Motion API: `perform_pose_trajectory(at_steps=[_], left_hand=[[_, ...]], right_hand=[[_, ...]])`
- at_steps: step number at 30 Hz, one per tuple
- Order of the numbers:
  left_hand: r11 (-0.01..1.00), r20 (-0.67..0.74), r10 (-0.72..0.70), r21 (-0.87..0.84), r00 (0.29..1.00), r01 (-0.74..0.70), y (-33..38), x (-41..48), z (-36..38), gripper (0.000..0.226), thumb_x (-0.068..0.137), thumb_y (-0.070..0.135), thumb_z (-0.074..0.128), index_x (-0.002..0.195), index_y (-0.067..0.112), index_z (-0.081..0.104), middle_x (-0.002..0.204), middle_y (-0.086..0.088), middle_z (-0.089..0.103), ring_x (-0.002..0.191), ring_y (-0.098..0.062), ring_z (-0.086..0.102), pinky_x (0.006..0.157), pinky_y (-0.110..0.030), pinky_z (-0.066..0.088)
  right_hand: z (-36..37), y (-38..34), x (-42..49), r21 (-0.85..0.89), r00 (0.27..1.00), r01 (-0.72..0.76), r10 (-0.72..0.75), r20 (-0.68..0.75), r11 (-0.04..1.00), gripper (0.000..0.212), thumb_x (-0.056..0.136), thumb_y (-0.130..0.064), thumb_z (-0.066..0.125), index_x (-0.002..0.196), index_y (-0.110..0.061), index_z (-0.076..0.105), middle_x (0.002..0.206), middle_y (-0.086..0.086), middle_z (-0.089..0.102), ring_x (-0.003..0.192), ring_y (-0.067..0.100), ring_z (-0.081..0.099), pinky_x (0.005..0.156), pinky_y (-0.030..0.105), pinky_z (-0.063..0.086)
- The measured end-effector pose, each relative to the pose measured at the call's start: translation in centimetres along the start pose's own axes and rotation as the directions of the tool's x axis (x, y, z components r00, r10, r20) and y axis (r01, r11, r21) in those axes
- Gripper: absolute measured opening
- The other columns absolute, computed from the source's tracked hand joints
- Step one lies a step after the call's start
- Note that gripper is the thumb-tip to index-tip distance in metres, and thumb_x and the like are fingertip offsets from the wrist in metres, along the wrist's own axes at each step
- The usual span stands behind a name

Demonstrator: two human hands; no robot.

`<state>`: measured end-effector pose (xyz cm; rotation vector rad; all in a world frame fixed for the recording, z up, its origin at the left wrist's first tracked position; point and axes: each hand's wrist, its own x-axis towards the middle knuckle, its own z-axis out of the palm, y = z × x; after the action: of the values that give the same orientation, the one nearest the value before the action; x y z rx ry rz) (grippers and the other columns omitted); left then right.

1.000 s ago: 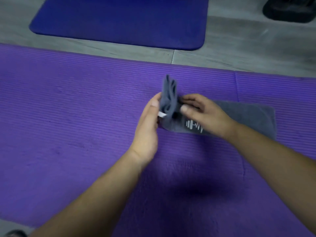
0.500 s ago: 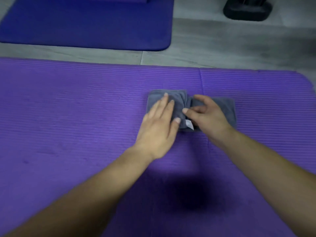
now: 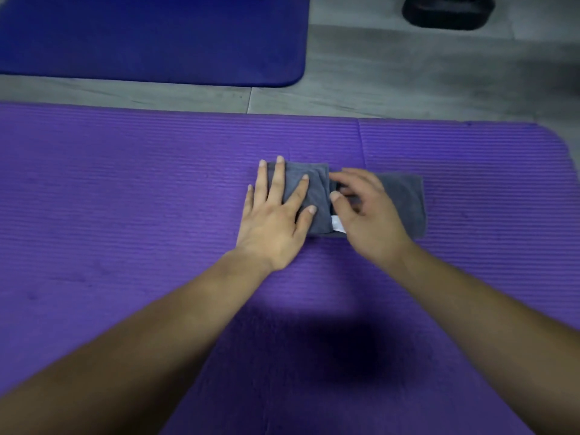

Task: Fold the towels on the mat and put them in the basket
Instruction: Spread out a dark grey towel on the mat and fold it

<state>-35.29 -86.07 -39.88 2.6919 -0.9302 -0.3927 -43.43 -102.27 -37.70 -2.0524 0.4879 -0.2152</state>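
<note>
Ribbed purple foam mat [image 3: 125, 199] lies open toward its left and near edges. Mid-mat, a folded grey towel [image 3: 405, 199] under the left hand [image 3: 273, 221] and right hand [image 3: 367, 221] blocks passage; a black rounded object [image 3: 448, 11] sits beyond the far edge.

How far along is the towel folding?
Done: the towel lies partly folded on the mat. In hand: the left hand presses its folded end flat, the right hand is at its middle. Left: probably more folding, then the basket, which is out of view.

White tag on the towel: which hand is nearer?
Right. The right hand lies against the white tag, partly covering it. The left hand presses flat on the towel, its thumb tip a little left of the tag.
</note>
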Motion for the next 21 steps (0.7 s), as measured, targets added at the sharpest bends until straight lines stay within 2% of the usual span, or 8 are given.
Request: perform_pose_trajectory(at_steps=[2, 4, 7, 9, 13, 16, 18, 21], left_hand=[[1.0, 0.013, 0.029, -0.004, 0.999, -0.029, 0.0, -0.1, -0.3, 0.061, 0.105, 0.05, 0.023, 0.163, 0.034, 0.012, 0.17, -0.001, -0.018, 0.154, -0.026, -0.025, 0.125, -0.051, 0.003], [0.996, 0.015, 0.078, -0.033, 0.997, -0.077, -0.6, 0.0, -0.4, 0.061, 0.106, 0.04, 0.027, 0.163, 0.029, 0.009, 0.17, 0.0, -0.016, 0.154, -0.025, -0.025, 0.127, -0.049, 0.001], [0.948, -0.011, 0.064, -0.31, 0.998, -0.065, -1.5, 0.3, -0.7, 0.071, 0.101, 0.031, 0.043, 0.163, 0.018, 0.01, 0.171, -0.003, -0.008, 0.156, -0.02, -0.018, 0.128, -0.04, -0.001], [0.867, -0.049, -0.071, -0.496, 0.996, 0.037, -1.7, 0.2, -0.9, 0.078, 0.098, 0.025, 0.06, 0.162, 0.012, 0.017, 0.171, -0.009, 0.006, 0.158, -0.02, -0.001, 0.128, -0.032, 0.004], [0.816, -0.147, -0.314, -0.547, 0.938, 0.187, -1.3, 0.1, -0.8, 0.074, 0.084, 0.041, 0.074, 0.145, 0.013, 0.042, 0.141, -0.008, 0.053, 0.133, -0.024, 0.047, 0.116, -0.039, 0.036], [0.664, 0.02, -0.467, -0.652, 0.884, 0.366, -1.1, 0.6, -1.3, 0.065, 0.08, 0.049, 0.08, 0.128, 0.018, 0.049, 0.118, -0.003, 0.066, 0.109, -0.022, 0.065, 0.099, -0.04, 0.052], [0.606, 0.09, -0.497, -0.676, 0.863, 0.42, -1.1, 0.9, -1.6, 0.056, 0.078, 0.048, 0.082, 0.117, 0.019, 0.053, 0.107, -0.001, 0.069, 0.096, -0.02, 0.068, 0.092, -0.04, 0.055], [0.572, 0.094, -0.506, -0.708, 0.858, 0.414, -0.8, 0.9, -2.0, 0.058, 0.076, 0.046, 0.084, 0.113, 0.021, 0.048, 0.102, 0.001, 0.068, 0.092, -0.019, 0.068, 0.09, -0.04, 0.056]], right_hand=[[0.4, 0.3, -0.5, -0.19, 0.989, 0.114, -0.094, 0.113, 0.975, 0.041, 0.102, -0.029, 0.053, 0.143, -0.023, 0.055, 0.161, 0.001, 0.032, 0.144, 0.015, 0.037, 0.12, 0.034, 0.031], [0.9, 0.6, -0.8, -0.394, 0.971, 0.155, -0.067, 0.228, 0.906, 0.052, 0.105, -0.04, 0.04, 0.154, -0.023, 0.039, 0.168, 0.0, 0.014, 0.151, 0.022, 0.023, 0.122, 0.043, 0.022], [1.5, 1.0, -1.4, -0.646, 0.96, 0.209, -0.029, 0.278, 0.735, 0.067, 0.1, -0.049, 0.012, 0.161, -0.02, 0.02, 0.17, -0.001, 0.003, 0.154, 0.021, 0.012, 0.117, 0.044, 0.023], [1.5, 1.4, -1.7, -0.729, 0.957, 0.23, -0.016, 0.288, 0.645, 0.07, 0.099, -0.047, 0.004, 0.161, -0.016, 0.015, 0.17, 0.001, 0.004, 0.156, 0.022, 0.006, 0.118, 0.043, 0.022], [1.2, 1.4, -1.4, -0.781, 0.949, 0.235, 0.035, 0.312, 0.578, 0.07, 0.099, -0.046, -0.002, 0.161, -0.015, 0.006, 0.17, 0.0, 0.0, 0.156, 0.022, -0.006, 0.122, 0.043, 0.011], [1.2, 1.1, -1.3, -0.765, 0.942, 0.227, 0.063, 0.329, 0.603, 0.069, 0.099, -0.045, 0.0, 0.161, -0.016, 0.002, 0.17, -0.001, -0.004, 0.156, 0.021, -0.009, 0.123, 0.044, 0.006], [1.1, 0.9, -1.3, -0.741, 0.937, 0.212, 0.082, 0.338, 0.637, 0.064, 0.104, -0.044, 0.007, 0.161, -0.017, 0.002, 0.17, -0.001, -0.008, 0.156, 0.02, -0.009, 0.125, 0.045, 0.004], [0.5, -0.3, -1.1, -0.639, 0.959, 0.163, 0.033, 0.283, 0.752, 0.059, 0.104, -0.036, 0.042, 0.158, -0.019, 0.024, 0.17, -0.003, -0.006, 0.154, 0.022, 0.004, 0.122, 0.049, 0.013]])
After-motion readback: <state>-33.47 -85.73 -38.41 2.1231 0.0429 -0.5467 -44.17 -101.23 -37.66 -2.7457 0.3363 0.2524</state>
